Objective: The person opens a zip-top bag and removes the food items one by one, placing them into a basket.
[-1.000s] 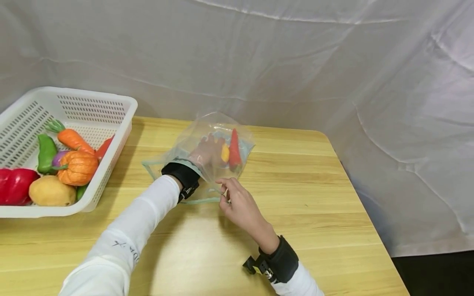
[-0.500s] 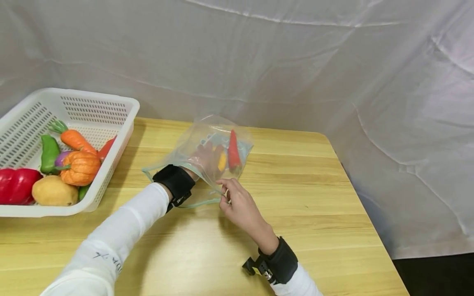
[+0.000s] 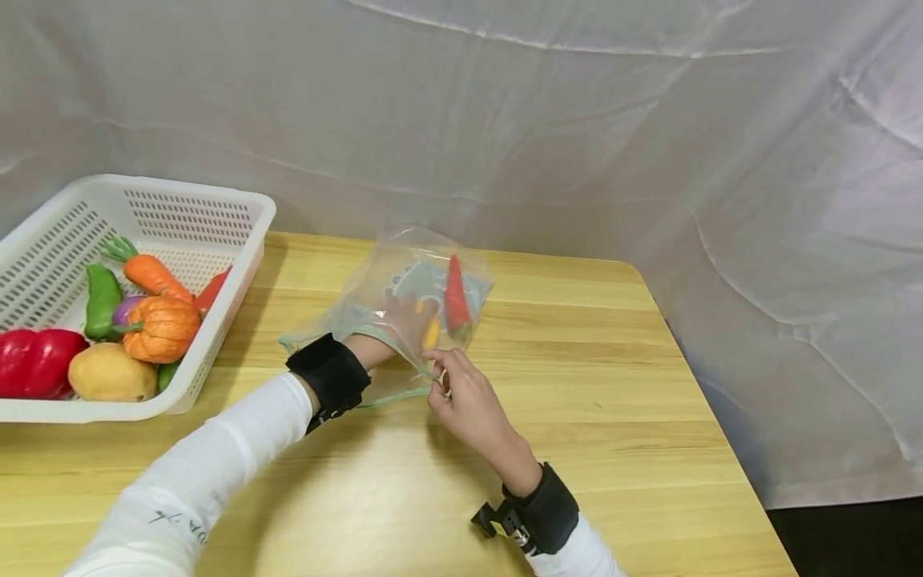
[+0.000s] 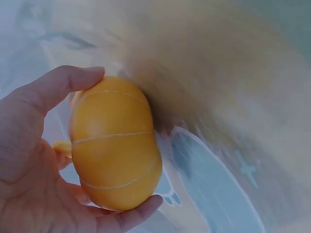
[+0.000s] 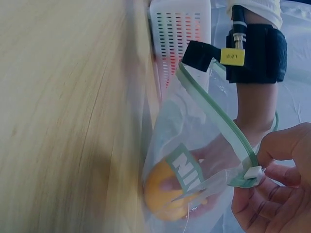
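Left hand (image 3: 404,320) withdrawing — yellow vegetable (image 4: 114,145) gripped inside bag (image 3: 375,296).

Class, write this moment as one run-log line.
left hand: inside clear zip bag, holds yellow vegetable | right hand: pinches bag's zip edge | red chili: in bag

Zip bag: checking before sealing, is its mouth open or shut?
Open: the left hand reaches inside the zip bag, and the right hand pinches its rim.

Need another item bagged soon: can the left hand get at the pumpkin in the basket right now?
Probably not yet: the left hand is inside the clear bag with its grip on a yellow vegetable. The pumpkin lies uncovered in the basket.
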Action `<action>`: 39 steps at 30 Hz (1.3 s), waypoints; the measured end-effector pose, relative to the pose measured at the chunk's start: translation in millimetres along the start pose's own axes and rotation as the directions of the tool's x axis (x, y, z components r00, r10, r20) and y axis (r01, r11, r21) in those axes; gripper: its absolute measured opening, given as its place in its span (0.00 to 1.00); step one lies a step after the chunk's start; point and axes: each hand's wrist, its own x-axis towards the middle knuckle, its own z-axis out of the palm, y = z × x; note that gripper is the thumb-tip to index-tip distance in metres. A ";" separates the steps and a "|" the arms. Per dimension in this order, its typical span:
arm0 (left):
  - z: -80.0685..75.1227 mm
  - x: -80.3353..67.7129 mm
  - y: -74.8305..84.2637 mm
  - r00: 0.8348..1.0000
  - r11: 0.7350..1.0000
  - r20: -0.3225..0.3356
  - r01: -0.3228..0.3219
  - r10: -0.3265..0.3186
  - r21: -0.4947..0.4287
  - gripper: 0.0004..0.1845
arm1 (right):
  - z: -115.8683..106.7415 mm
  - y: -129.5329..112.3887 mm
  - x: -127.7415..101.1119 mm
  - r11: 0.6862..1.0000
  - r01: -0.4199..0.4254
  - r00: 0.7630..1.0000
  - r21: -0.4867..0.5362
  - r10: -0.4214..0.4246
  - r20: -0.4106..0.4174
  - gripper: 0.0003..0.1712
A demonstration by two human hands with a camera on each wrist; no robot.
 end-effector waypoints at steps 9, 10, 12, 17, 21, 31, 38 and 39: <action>2.3 -18.3 0.6 0.992 0.999 0.127 0.031 -0.026 -0.043 0.44 | 0.6 0.3 -1.3 1.000 -0.021 1.000 -0.006 0.021 0.000 0.22; 2.4 -20.7 0.4 0.991 0.998 0.133 0.032 -0.026 -0.045 0.44 | 0.8 0.8 -1.4 1.000 -0.025 1.000 -0.003 0.025 0.002 0.22; 1.9 -26.0 0.2 0.989 0.999 0.147 0.030 -0.023 -0.044 0.44 | 0.9 1.6 -1.8 1.000 -0.029 1.000 -0.001 0.029 0.005 0.22; -0.5 -37.9 -2.0 0.988 1.000 0.157 0.014 -0.010 -0.022 0.44 | 1.3 2.9 -2.1 1.000 -0.027 1.000 -0.003 0.027 0.004 0.22; -3.0 -47.4 -6.1 0.987 0.998 0.163 0.007 0.003 -0.066 0.47 | 1.9 3.2 -1.9 0.999 -0.034 0.999 -0.007 0.034 0.003 0.23; -13.8 -64.7 -12.3 0.977 0.992 0.184 -0.088 0.104 -0.092 0.39 | 0.8 3.4 -1.2 0.999 -0.046 0.999 -0.018 0.046 -0.001 0.23; -19.3 -75.2 -19.0 0.963 0.991 0.240 -0.103 0.120 -0.083 0.43 | 0.0 4.3 -0.7 0.999 -0.053 0.999 -0.008 0.053 0.009 0.23; -20.0 -76.6 -19.7 0.962 0.991 0.241 -0.110 0.125 -0.074 0.42 | -0.4 4.6 -0.7 0.999 -0.050 0.999 -0.009 0.050 0.007 0.23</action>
